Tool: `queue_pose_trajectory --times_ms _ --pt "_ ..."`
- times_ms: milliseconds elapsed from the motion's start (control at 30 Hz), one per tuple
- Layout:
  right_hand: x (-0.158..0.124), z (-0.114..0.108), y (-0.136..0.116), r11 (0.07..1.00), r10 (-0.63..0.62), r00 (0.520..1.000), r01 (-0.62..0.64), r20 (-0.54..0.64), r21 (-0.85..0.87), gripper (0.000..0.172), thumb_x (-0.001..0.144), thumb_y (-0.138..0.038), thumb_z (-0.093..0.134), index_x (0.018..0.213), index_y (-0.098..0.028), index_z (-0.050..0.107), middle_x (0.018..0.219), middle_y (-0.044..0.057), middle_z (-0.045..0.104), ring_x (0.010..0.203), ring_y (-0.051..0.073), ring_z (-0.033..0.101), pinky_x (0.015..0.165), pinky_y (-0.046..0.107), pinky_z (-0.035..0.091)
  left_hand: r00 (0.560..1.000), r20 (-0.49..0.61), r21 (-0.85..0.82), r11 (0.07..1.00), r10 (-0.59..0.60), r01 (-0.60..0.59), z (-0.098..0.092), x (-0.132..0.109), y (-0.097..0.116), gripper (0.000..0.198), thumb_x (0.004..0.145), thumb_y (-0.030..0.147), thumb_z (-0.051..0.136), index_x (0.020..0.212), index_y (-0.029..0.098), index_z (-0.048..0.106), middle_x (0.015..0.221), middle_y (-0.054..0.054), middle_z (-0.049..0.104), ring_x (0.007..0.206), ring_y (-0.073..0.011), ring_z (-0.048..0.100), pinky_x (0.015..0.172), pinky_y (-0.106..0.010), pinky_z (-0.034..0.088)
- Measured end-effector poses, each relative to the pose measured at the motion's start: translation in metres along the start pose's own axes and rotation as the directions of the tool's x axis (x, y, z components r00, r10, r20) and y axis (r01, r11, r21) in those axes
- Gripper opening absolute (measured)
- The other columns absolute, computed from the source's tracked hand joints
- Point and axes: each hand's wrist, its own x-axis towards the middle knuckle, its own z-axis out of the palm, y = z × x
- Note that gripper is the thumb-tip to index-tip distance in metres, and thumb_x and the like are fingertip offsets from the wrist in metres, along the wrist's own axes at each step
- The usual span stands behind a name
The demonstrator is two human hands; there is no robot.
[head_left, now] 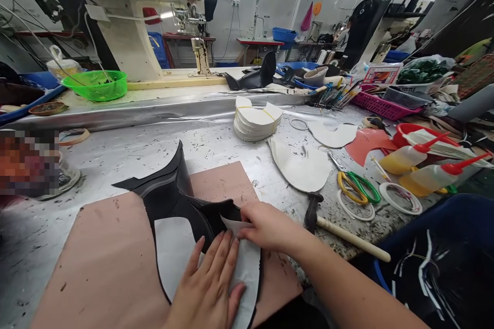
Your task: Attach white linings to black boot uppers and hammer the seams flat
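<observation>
My left hand (212, 280) lies flat with its fingers stretched out, pressing on a white backing piece (173, 241) on a black leather shoe upper (165, 208). The upper rests on a pinkish-brown board (104, 257), its far end curling upward. My right hand (268, 226) is closed in a pinch on the lifted edge of the white backing (234, 224), at the upper's right side. Part of the backing is hidden under my left hand. A hammer (347, 236) with a pale wooden handle lies just beyond my right forearm.
A banded stack of white pieces (254, 121) and a loose white piece (301, 164) lie ahead. Green-handled scissors (365, 187), tape rolls (401, 198) and glue bottles (409, 157) are at the right. A sewing machine (142, 36) stands behind the table. Near the left edge is a jar (69, 177).
</observation>
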Motion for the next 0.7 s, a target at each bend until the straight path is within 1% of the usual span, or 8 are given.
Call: queue_pose_trajectory --times_ms 33,167,333,433,500,567,633,700 --pt "-0.002 0.0 0.0 1.0 0.012 1.0 -0.012 -0.023 0.003 0.007 0.074 -0.02 0.063 0.077 -0.019 0.057 0.075 0.002 0.061 0.07 0.018 0.054 0.055 0.025 0.029 1.0 0.011 0.006 1.0 0.015 -0.015 0.002 0.0 -0.001 0.051 0.087 0.04 0.042 0.128 0.01 0.048 0.126 -0.014 0.055 0.113 -0.0242 0.053 0.112 -0.039 0.003" --pt "-0.01 0.004 0.005 0.992 0.064 0.991 -0.051 -0.115 0.115 0.027 0.075 -0.017 0.062 0.1 -0.023 0.053 0.087 0.001 0.063 0.082 0.019 0.057 0.062 0.024 0.034 1.0 -0.003 0.005 1.0 0.005 -0.005 0.007 -0.001 -0.003 0.055 0.086 0.041 0.041 0.134 0.013 0.04 0.129 -0.012 0.053 0.118 -0.0254 0.049 0.111 -0.041 0.004" --pt "-0.014 0.014 0.014 0.978 0.101 0.976 -0.062 -0.195 0.198 0.024 0.076 -0.011 0.058 0.096 -0.024 0.052 0.078 -0.003 0.06 0.073 0.015 0.055 0.062 0.023 0.034 0.999 0.02 0.002 1.0 -0.025 0.025 0.009 -0.003 0.001 0.055 0.085 0.04 0.04 0.136 0.018 0.038 0.131 -0.011 0.051 0.12 -0.0255 0.047 0.109 -0.041 0.006" --pt "-0.013 0.018 0.015 0.985 0.087 0.972 -0.051 -0.22 0.163 0.023 0.077 -0.011 0.056 0.097 -0.023 0.051 0.077 -0.002 0.059 0.071 0.015 0.055 0.063 0.023 0.036 0.997 0.003 -0.009 0.997 -0.078 0.078 0.007 0.004 0.004 0.048 0.085 0.038 0.039 0.128 0.017 0.049 0.129 -0.014 0.053 0.116 -0.0277 0.049 0.103 -0.043 0.019" --pt "-0.012 0.021 0.014 0.994 0.052 0.967 -0.026 -0.248 0.107 0.022 0.078 -0.011 0.054 0.098 -0.021 0.051 0.082 0.0 0.06 0.073 0.016 0.055 0.065 0.025 0.039 0.994 0.048 -0.013 0.995 -0.102 0.103 0.007 0.012 0.004 0.039 0.085 0.032 0.038 0.113 0.017 0.06 0.12 -0.015 0.059 0.104 -0.0284 0.057 0.089 -0.043 0.032" --pt "-0.013 0.027 0.013 1.0 0.026 0.943 -0.025 -0.331 0.009 0.022 0.079 -0.008 0.048 0.098 -0.018 0.052 0.09 0.005 0.059 0.079 0.019 0.055 0.068 0.028 0.042 0.991 0.094 -0.005 0.995 -0.096 0.097 0.009 0.02 0.002 0.032 0.084 0.025 0.038 0.098 0.017 0.065 0.108 -0.012 0.065 0.088 -0.0258 0.062 0.075 -0.039 0.038" --pt "-0.018 0.036 0.011 0.994 -0.039 0.897 -0.009 -0.441 -0.107 0.025 0.079 -0.005 0.041 0.097 -0.016 0.055 0.097 0.01 0.059 0.087 0.023 0.054 0.074 0.034 0.044 0.994 0.012 -0.007 0.994 -0.105 0.105 0.013 0.024 -0.001 0.029 0.086 0.021 0.038 0.096 0.017 0.065 0.102 -0.01 0.068 0.086 -0.024 0.062 0.077 -0.038 0.038" --pt "-0.024 0.047 0.009 0.978 -0.177 0.855 0.095 -0.488 -0.188 0.035 0.077 -0.002 0.037 0.103 -0.014 0.057 0.104 0.013 0.06 0.094 0.025 0.053 0.082 0.039 0.044 0.983 -0.126 -0.033 0.991 -0.137 0.133 0.018 0.025 -0.002 0.032 0.088 0.023 0.037 0.103 0.014 0.064 0.107 -0.012 0.067 0.101 -0.0253 0.059 0.092 -0.041 0.033"
